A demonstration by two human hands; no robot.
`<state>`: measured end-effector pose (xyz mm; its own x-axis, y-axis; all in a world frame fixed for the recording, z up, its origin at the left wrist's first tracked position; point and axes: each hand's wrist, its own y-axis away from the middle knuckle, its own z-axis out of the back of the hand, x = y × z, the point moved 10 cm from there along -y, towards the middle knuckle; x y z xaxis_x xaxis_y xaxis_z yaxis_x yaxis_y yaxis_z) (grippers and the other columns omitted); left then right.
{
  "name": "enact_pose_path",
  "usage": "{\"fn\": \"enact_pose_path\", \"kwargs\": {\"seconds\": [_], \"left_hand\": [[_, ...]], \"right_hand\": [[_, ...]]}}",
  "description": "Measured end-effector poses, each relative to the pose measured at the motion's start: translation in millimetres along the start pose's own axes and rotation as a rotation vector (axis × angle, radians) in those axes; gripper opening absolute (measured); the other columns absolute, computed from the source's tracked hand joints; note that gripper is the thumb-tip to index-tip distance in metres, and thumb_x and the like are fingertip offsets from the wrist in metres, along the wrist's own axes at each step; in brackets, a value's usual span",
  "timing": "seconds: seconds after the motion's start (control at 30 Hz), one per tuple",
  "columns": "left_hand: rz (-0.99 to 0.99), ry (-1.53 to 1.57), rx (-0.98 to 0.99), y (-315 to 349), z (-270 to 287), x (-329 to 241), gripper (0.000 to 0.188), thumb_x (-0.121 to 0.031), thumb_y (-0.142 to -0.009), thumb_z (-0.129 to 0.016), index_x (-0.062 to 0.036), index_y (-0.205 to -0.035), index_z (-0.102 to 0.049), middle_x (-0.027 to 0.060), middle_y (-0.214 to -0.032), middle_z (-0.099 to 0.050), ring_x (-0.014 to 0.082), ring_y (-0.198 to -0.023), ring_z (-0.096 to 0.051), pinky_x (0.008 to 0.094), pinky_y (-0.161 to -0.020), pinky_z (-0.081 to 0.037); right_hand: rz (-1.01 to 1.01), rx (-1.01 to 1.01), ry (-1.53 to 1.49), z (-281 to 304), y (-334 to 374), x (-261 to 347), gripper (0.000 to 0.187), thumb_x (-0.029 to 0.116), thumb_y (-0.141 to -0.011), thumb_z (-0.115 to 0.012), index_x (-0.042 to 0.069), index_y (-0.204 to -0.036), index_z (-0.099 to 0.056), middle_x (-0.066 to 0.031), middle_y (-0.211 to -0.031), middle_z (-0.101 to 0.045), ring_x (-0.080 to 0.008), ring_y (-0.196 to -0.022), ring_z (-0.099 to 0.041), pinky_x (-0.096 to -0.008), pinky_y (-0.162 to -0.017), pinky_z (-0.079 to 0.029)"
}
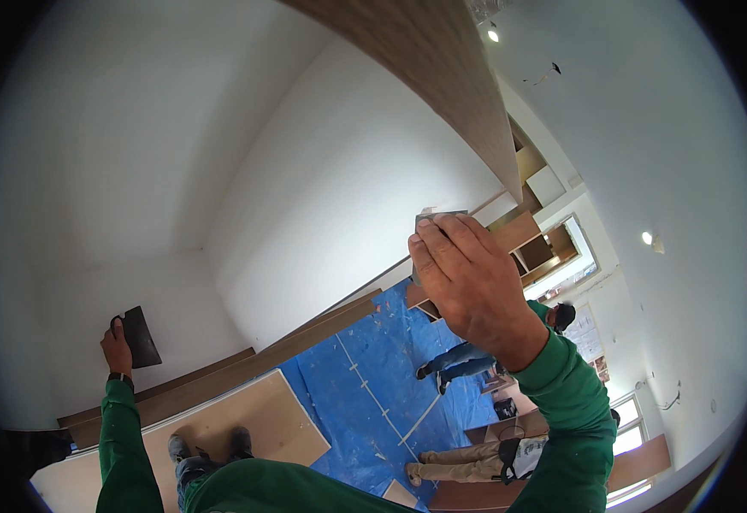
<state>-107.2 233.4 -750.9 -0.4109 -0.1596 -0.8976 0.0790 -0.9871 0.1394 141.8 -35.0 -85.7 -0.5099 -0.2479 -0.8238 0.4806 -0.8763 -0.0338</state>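
My left hand [117, 350], low at the left, grips a dark, flat, rectangular putty blade [141, 337], with the thumb along its edge. Raised in front of me at centre right, my right hand [474, 278] is closed over a second dark flat blade [422, 221]. Its fingers press on top and cover most of the tool. That blade is at the white panel [356, 171], beside a small pale smear near the panel's right end. Whether its edge touches the surface is hard to tell.
A wood-grain board [442, 68] slants overhead. Beneath my feet is a tan board [262, 419], beside a blue floor sheet [348, 368]. Two other people stand at right, one in jeans [459, 359], one in tan trousers [459, 462]. Open wooden shelving [536, 252] is behind my right hand.
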Motion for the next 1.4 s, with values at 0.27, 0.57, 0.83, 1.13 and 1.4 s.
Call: {"fn": "enact_pose_path", "kwargs": {"seconds": [0.27, 0.57, 0.83, 1.13, 1.4], "left_hand": [[0.092, -0.018, 0.081, -0.1, 0.3, 4.6, 0.075, -0.061, -0.105, -0.044, 0.0101, -0.122, -0.061, 0.0340, -0.119, -0.062, 0.0482, -0.112, -0.058, 0.0526, -0.100, -0.044], [0.090, 0.006, 0.064, 4.8, -1.5, 3.9, 0.077, -0.062, -0.104, -0.044, 0.0103, -0.122, -0.062, 0.0339, -0.117, -0.062, 0.0491, -0.113, -0.058, 0.0532, -0.101, -0.044], [0.069, -0.052, 0.012, 7.3, 2.2, 0.6, 0.069, -0.055, -0.105, -0.047, 0.0091, -0.121, -0.064, 0.0327, -0.117, -0.065, 0.0490, -0.113, -0.061, 0.0516, -0.101, -0.045], [-0.140, -0.108, 0.062, -5.4, -3.2, -16.0, 0.060, -0.053, -0.106, -0.041, -0.0012, -0.119, -0.070, 0.0264, -0.113, -0.071, 0.0460, -0.113, -0.063, 0.0489, -0.098, -0.048], [-0.118, -0.068, 0.085, 5.0, -0.3, -25.1, 0.067, -0.063, -0.103, -0.039, -0.0068, -0.118, -0.072, 0.0256, -0.115, -0.071, 0.0454, -0.114, -0.063, 0.0512, -0.099, -0.048]], "right_hand": [[-0.028, 0.084, 0.061, -13.0, -7.6, 4.7, 0.026, 0.013, -0.082, -0.063, -0.005, -0.100, -0.070, -0.0185, -0.102, -0.069, -0.0299, -0.103, -0.064, -0.0401, -0.095, -0.053], [0.024, -0.040, 0.048, -5.0, -12.3, -3.2, 0.016, 0.011, -0.081, -0.062, 0.000, -0.091, -0.066, -0.0108, -0.090, -0.064, -0.0247, -0.090, -0.062, -0.0366, -0.085, -0.055], [0.051, 0.117, -0.221, 4.2, 1.5, 50.0, 0.017, 0.012, -0.080, -0.064, 0.001, -0.093, -0.066, -0.0108, -0.091, -0.065, -0.0234, -0.090, -0.062, -0.0327, -0.080, -0.053], [0.177, 0.065, -0.739, -25.1, 29.5, 119.2, 0.024, 0.012, -0.082, -0.066, 0.004, -0.105, -0.069, -0.0103, -0.112, -0.069, -0.0261, -0.108, -0.063, -0.0391, -0.094, -0.052], [0.397, 0.140, -0.681, -85.3, 25.7, 188.5, 0.026, 0.012, -0.084, -0.064, 0.002, -0.108, -0.067, -0.0126, -0.117, -0.066, -0.0272, -0.113, -0.061, -0.0418, -0.102, -0.049]]}}
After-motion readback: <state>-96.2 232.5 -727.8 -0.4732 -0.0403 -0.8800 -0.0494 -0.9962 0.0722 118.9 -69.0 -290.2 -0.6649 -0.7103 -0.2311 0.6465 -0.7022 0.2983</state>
